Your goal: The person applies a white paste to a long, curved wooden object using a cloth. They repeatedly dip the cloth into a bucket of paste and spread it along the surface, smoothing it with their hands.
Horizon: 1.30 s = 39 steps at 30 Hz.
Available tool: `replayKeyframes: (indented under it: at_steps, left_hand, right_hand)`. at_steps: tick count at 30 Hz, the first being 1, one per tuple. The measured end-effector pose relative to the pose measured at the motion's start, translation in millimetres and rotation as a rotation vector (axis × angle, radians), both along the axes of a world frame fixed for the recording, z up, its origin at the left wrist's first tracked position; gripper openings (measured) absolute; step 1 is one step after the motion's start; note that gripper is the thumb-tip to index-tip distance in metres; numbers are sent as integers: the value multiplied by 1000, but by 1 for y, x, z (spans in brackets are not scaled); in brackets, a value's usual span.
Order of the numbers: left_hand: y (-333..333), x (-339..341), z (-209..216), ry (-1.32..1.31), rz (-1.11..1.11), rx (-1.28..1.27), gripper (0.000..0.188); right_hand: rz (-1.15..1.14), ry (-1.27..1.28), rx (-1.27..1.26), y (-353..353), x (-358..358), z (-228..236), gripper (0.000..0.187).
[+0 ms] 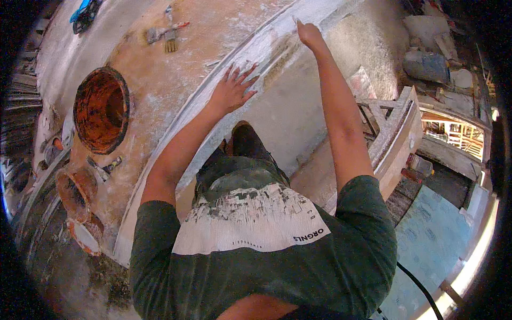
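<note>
My left hand [233,89] lies palm down with fingers spread on a long, curved, whitish ledge [210,90] dusted with pale powder. Farther along the same ledge, to the right, my right hand [310,35] is closed. A small pale tip sticks out beyond its fingers; too little of it shows to name it. Left of the ledge runs a brownish, powder-streaked surface [160,90]. Two paint brushes [169,41], one with a red-tipped handle near it, lie there beyond my left hand.
On the left stand a large round tub [128,106] with a rust-brown inside, a smaller bowl [77,193] and a white-lined container [84,238]. A blue tool [84,16] lies far left. A wooden frame [397,125], a blue container [425,66] and a light-blue sheet [434,242] are on the right.
</note>
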<state>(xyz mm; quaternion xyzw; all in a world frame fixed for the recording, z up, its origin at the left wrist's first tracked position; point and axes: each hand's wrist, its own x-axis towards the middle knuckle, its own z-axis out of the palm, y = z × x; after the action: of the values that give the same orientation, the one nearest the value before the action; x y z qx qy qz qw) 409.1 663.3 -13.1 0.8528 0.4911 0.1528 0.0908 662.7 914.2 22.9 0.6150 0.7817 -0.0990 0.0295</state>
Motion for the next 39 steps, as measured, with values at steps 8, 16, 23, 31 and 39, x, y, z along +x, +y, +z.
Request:
replayKeyframes:
  at_steps: [8, 16, 23, 31, 39]
  left_hand:
    - [-4, -4, 19, 121, 1, -117, 53]
    - [141, 87, 16, 80, -4, 17, 46]
    - [258, 158, 16, 73, 140, -75, 48]
    - [208, 136, 33, 210, 45, -213, 50]
    - [335, 204, 1, -34, -8, -78, 43]
  right_hand:
    - [38, -49, -344, -132, -62, -25, 64]
    - [-294, 186, -190, -23, 9, -14, 58]
    - [-80, 159, -161, 170, 112, 17, 60]
    - [79, 249, -246, 65, 76, 19, 54]
    - [207, -95, -32, 151, 137, -60, 32]
